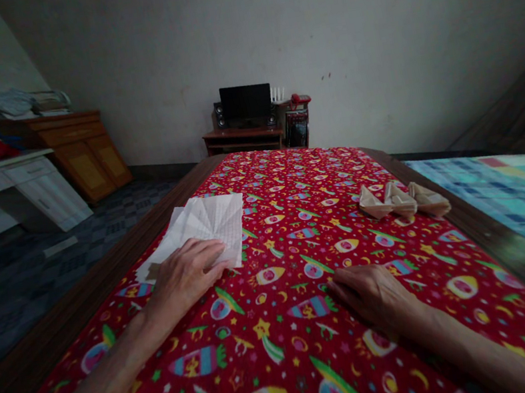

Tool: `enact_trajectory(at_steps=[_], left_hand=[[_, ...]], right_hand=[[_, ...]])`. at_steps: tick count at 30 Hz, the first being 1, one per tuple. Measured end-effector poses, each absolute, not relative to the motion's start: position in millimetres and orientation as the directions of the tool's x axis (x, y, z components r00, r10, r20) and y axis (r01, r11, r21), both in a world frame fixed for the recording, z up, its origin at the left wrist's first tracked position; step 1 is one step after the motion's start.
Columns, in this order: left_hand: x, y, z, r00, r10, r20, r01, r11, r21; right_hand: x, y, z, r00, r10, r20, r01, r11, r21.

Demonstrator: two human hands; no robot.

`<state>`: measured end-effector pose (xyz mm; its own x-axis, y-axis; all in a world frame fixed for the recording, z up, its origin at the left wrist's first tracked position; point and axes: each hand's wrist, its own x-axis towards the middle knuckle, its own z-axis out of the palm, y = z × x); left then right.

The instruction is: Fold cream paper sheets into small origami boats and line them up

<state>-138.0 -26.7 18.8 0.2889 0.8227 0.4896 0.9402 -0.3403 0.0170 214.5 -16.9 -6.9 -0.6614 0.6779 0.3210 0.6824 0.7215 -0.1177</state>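
On the red rocket-print tablecloth (290, 178), the left hand (186, 281) presses a creased paper sheet (209, 223), fingers together; the right hand (374, 295) lies flat, nearest folded paper shapes (400, 199).

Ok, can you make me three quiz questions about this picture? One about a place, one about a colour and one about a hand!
1. Where is the left hand?
A) on the paper
B) on the screen
C) on the floor

2. What colour is the cloth?
A) green
B) white
C) red

3. How is the right hand?
A) in a fist
B) open, lying on the cloth
C) gripping the paper

Answers:
1 A, it lies over the paper's lower edge.
2 C, red shows all around the printed shapes.
3 B, its fingers rest on the cloth and it holds nothing.
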Motion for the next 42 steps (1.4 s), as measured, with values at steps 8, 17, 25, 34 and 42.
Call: enact_trajectory(at_steps=[8, 17, 25, 34, 42], left_hand=[[-146.8, -20.7, 19.9, 0.165, 0.797, 0.581, 0.945, -0.296, 0.138], [-163.5, -20.2, 61.1, 0.034, 0.628, 0.778, 0.979, -0.178, 0.100], [-162.7, -20.8, 85.0, 0.044, 0.625, 0.780, 0.999, -0.053, -0.015], [-99.9, -43.3, 82.9, 0.461, 0.569, 0.681, 0.865, -0.458, -0.204], [-15.2, -47.3, 34.7, 0.713, 0.602, 0.358, 0.701, -0.621, -0.351]], right_hand=[[213.0, -16.5, -5.6, -0.660, 0.682, 0.314, 0.680, 0.720, -0.135], [212.9, -16.1, -5.1, -0.652, 0.689, 0.317, 0.687, 0.714, -0.139], [213.5, -15.7, -8.2, -0.664, 0.675, 0.322, 0.674, 0.727, -0.132], [213.8, -16.4, -7.1, -0.668, 0.649, 0.363, 0.669, 0.738, -0.090], [219.1, -17.3, -1.0, -0.546, 0.529, 0.650, 0.610, 0.783, -0.124]])
